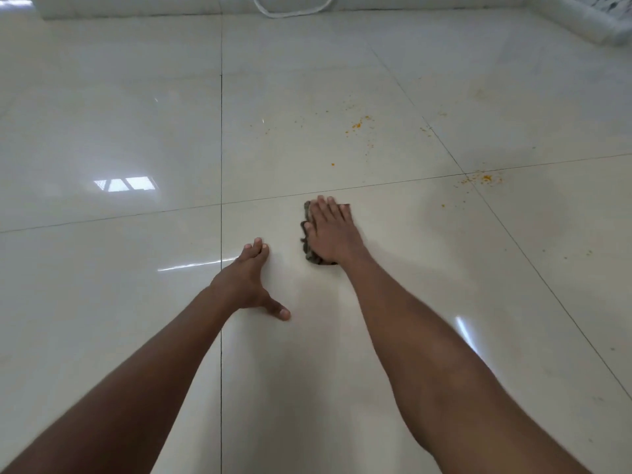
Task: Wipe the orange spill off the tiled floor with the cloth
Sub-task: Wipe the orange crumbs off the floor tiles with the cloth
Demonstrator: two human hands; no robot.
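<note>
A dark, crumpled cloth (305,223) lies on the glossy cream tiled floor (136,302). My right hand (332,230) presses flat on top of it, fingers together, and covers most of it. My left hand (251,278) rests flat on the bare tile to the left and a little nearer, thumb spread out, holding nothing. Orange crumbs (357,124) are scattered on the tile beyond the cloth. A second patch of orange crumbs (482,179) sits to the right at a grout crossing. A single orange speck (332,164) lies between the cloth and the far patch.
Dark grout lines (221,148) cross the floor. A white cord (290,10) loops on the floor by the far wall. A white ribbed object (581,18) stands at the far right corner. A faint smear (461,220) shows right of the cloth.
</note>
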